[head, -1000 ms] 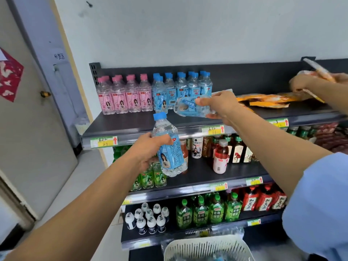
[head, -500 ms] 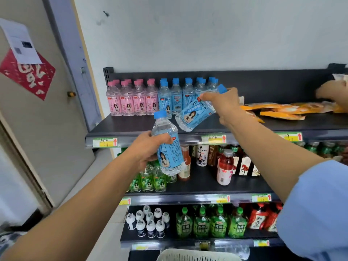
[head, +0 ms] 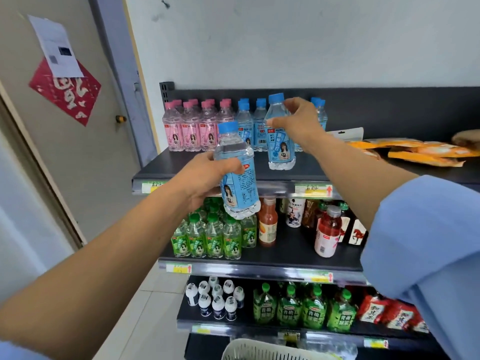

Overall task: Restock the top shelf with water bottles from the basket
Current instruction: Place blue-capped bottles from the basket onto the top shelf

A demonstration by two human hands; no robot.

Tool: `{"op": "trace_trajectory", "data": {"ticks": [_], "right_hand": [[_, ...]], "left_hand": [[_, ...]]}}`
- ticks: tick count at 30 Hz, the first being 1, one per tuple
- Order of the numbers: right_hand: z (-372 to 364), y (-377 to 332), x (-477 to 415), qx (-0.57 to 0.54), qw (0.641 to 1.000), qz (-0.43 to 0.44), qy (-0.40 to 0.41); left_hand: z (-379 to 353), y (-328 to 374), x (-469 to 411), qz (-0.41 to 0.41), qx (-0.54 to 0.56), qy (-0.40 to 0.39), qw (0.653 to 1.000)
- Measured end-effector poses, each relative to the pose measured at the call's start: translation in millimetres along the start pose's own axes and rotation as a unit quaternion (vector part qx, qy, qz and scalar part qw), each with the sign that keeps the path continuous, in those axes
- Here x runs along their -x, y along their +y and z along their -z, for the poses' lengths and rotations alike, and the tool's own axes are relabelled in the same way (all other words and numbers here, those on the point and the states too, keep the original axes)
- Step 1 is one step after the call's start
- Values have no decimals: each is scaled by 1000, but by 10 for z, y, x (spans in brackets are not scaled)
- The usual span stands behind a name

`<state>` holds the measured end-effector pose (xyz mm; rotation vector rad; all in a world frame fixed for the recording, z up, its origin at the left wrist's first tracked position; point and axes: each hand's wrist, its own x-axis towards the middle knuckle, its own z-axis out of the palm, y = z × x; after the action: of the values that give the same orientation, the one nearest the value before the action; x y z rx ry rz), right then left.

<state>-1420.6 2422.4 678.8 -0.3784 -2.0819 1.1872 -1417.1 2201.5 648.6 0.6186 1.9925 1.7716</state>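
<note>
My right hand [head: 298, 123] grips the shoulder of a blue-capped water bottle [head: 279, 149] that stands upright on the dark top shelf [head: 181, 167], in front of the row of blue-capped bottles [head: 246, 120]. My left hand [head: 205, 178] holds a second blue-labelled water bottle [head: 237, 178] upright in the air, just in front of and slightly below the shelf's front edge. A white slotted basket [head: 259, 350] shows its rim at the bottom edge; its contents are hidden.
Pink-capped bottles [head: 192, 126] fill the top shelf's left end. Orange snack packs [head: 415, 152] lie on its right side, with another person's hand [head: 466, 139] at the far right. Lower shelves hold green drinks, juice bottles and small white bottles. A door stands to the left.
My right hand has turned its bottle from tilted to upright and set its base on the top shelf. My left hand has raised its bottle closer to the shelf edge.
</note>
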Motion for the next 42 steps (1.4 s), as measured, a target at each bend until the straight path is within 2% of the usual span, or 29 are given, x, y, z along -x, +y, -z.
{"op": "trace_trajectory", "data": {"ticks": [14,19,25,31,35,42], "right_hand": [[-462,558,-623,-65,993,-98,-29],[-542,762,-539,64,976,-193,-78],[-757,812,-524,145,969,-193,-56],[-641,808,-553,74,981,-172,-46],[-473,747,-511,-12,985,-156,-71],[-463,787,-491,6,977,-189,-99]], "left_hand": [[406,-35,-703,-18,-20,-48,998],[407,-28,-781,-16,-21,-54,998],[372,-22,-785,-12,-14,-54,998],[410,-5,-665,-10,-19,-61,998],[438,-41,-559,0,-16,-64,998],[458,-130,-426,19,-68,-87,994]]}}
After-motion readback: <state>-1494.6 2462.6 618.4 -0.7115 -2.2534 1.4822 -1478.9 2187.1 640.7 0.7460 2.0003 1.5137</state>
